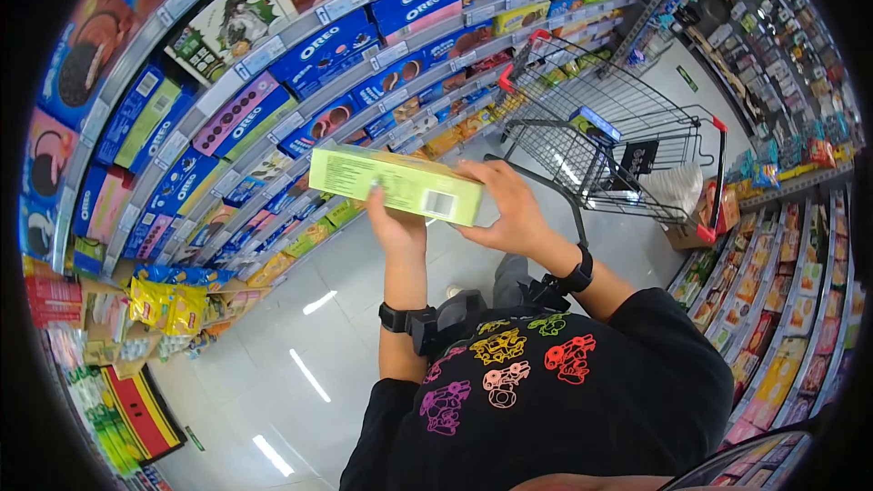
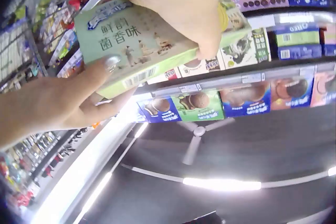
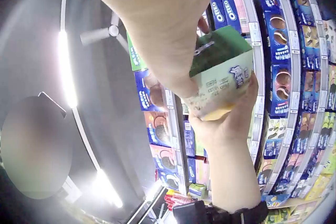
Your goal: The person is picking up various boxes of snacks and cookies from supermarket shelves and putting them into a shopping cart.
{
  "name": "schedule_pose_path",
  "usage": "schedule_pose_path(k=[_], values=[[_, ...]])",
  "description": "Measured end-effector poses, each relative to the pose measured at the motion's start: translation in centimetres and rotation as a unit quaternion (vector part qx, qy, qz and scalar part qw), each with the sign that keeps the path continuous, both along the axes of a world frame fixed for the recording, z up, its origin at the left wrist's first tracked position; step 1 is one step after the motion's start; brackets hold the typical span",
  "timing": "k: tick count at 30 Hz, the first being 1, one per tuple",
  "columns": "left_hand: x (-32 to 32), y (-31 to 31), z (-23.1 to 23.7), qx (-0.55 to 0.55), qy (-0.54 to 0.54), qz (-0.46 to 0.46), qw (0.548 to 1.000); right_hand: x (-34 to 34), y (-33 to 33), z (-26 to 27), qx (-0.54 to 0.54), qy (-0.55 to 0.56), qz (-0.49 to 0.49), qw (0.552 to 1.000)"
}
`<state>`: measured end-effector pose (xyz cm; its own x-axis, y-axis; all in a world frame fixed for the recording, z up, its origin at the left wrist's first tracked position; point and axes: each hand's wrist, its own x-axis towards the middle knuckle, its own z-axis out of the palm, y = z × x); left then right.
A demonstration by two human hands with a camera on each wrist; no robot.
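A light green snack carton [image 1: 382,184] with a barcode on one side is held between both hands in the head view. My left hand [image 1: 400,229] grips it from below, thumb on the printed side. At the carton's right end, my right hand [image 1: 511,209] holds it with fingers above and thumb below. The left wrist view shows the carton's broad face [image 2: 123,37] with Chinese lettering and small drawings. In the right wrist view the carton's dark green end [image 3: 220,48] shows, partly covered by the right hand.
Shelves of Oreo boxes [image 1: 318,50] and other biscuit packs curve along the left and front. A wire shopping cart [image 1: 546,141] with red handle stands front right, holding a blue box [image 1: 596,125] and a white bag [image 1: 673,189]. More packed shelves [image 1: 773,309] line the right.
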<state>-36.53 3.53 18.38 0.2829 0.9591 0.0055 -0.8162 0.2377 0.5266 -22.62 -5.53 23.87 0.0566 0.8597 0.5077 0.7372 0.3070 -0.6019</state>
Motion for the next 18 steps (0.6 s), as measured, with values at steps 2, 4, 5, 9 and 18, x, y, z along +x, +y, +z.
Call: schedule_pose_path(k=[2, 4, 5, 9, 18], values=[[0.3, 0.0, 0.2, -0.058, -0.012, -0.014, 0.998, 0.2, 0.1, -0.3, 0.061, 0.001, -0.007, 0.998], [0.1, 0.0, 0.5, -0.138, -0.060, -0.055, 0.987, 0.4, 0.3, -0.1, 0.062, 0.012, 0.000, 0.998], [0.1, 0.0, 0.5, -0.162, -0.076, -0.107, 0.978, 0.4, 0.3, -0.1, 0.062, 0.018, 0.003, 0.998], [1.0, -0.2, 0.5, -0.212, -0.063, -0.152, 0.963, 0.5, 1.0, 0.4, 0.080, 0.000, 0.015, 0.997], [1.6, -0.8, 1.5, -0.200, -0.068, -0.212, 0.954, 0.8, 1.4, 0.9, 0.107, 0.008, 0.021, 0.994]])
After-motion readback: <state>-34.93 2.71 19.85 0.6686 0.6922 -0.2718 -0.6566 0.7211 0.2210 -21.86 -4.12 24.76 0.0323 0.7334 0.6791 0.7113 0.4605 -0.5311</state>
